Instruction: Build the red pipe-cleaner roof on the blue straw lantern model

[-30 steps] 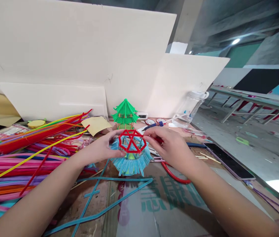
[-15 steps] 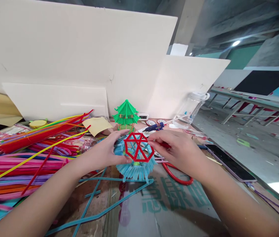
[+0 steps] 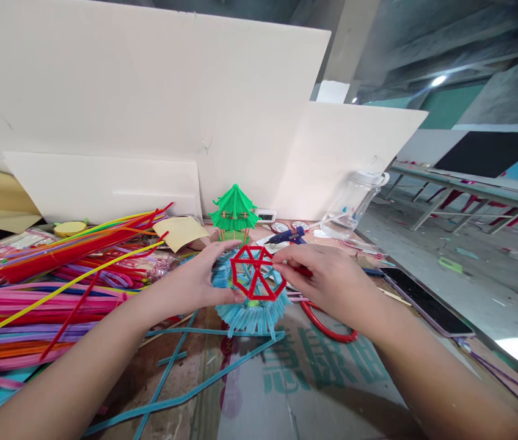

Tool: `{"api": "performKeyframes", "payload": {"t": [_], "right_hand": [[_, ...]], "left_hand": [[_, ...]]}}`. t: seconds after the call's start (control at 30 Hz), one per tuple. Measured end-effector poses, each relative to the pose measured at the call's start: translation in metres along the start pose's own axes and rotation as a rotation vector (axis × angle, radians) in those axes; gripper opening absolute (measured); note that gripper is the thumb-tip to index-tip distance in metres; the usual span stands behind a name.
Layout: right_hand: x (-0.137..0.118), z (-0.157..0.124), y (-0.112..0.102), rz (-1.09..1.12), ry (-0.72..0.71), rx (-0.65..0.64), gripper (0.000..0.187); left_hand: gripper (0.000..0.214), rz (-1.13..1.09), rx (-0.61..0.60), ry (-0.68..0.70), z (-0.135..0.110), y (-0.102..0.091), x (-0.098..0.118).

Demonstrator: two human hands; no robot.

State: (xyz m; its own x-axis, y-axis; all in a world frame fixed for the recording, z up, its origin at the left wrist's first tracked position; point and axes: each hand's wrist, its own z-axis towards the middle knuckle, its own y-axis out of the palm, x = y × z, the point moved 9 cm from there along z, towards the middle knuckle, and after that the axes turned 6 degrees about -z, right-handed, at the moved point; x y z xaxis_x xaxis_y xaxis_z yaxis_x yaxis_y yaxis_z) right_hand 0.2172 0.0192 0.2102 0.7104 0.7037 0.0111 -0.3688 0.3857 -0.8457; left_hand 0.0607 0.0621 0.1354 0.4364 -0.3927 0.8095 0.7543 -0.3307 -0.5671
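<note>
A red pipe-cleaner frame (image 3: 254, 280), many-sided with spokes meeting inside, stands between my two hands above a blue fringed pipe-cleaner piece (image 3: 250, 321). My left hand (image 3: 211, 275) curves around the frame's left side, with the forefinger at its top and the thumb at its lower left edge. At the upper right edge, the thumb and forefinger of my right hand (image 3: 316, 269) are pinched together on the frame; a short red bit shows under the palm. Just behind stands a small green-roofed pavilion (image 3: 235, 211).
Bundles of coloured pipe cleaners (image 3: 57, 305) cover the left side. Loose blue strips (image 3: 186, 394) lie in front. A glue gun (image 3: 291, 235), a clear jug (image 3: 353, 205), a red ring handle (image 3: 332, 333) and a phone (image 3: 426, 300) are on the right. White boards (image 3: 149, 91) stand behind.
My right hand's fingertips have shifted very slightly left along the red frame's edge. My left hand and the frame have stayed nearly still.
</note>
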Motion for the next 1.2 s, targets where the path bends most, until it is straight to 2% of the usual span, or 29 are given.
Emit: {"api": "performKeyframes", "payload": {"t": [0.2, 0.37, 0.67, 0.73, 0.8, 0.87, 0.97, 1.1, 1.2], "right_hand": [[-0.007, -0.003, -0.003, 0.024, -0.064, 0.024, 0.020], [-0.010, -0.006, 0.000, 0.032, -0.083, -0.005, 0.020], [-0.010, -0.007, 0.004, 0.017, -0.068, -0.056, 0.020], [-0.011, -0.006, 0.003, 0.023, -0.062, -0.056, 0.020], [-0.011, -0.005, 0.003, 0.029, -0.050, -0.058, 0.020], [-0.011, -0.005, 0.004, 0.032, -0.036, -0.071, 0.019], [-0.010, -0.005, 0.007, 0.027, -0.022, -0.109, 0.018], [-0.008, -0.006, 0.011, 0.031, -0.014, -0.143, 0.018], [-0.006, -0.006, 0.013, 0.041, -0.008, -0.148, 0.017]], "left_hand": [[0.091, 0.077, -0.008, 0.023, 0.000, -0.001, 0.005], [0.091, 0.098, -0.012, 0.032, -0.001, 0.000, 0.006], [0.091, -0.002, -0.033, 0.007, -0.001, -0.001, 0.002], [0.084, -0.071, -0.074, 0.005, -0.002, -0.002, 0.002], [0.069, -0.096, -0.094, 0.007, -0.003, -0.005, 0.004], [0.055, -0.081, -0.055, -0.017, -0.004, -0.013, 0.005], [0.055, -0.086, 0.032, -0.095, -0.004, -0.023, 0.005], [0.057, -0.126, 0.071, -0.153, -0.003, -0.023, 0.003], [0.058, -0.181, 0.052, -0.147, 0.000, -0.018, 0.000]]}}
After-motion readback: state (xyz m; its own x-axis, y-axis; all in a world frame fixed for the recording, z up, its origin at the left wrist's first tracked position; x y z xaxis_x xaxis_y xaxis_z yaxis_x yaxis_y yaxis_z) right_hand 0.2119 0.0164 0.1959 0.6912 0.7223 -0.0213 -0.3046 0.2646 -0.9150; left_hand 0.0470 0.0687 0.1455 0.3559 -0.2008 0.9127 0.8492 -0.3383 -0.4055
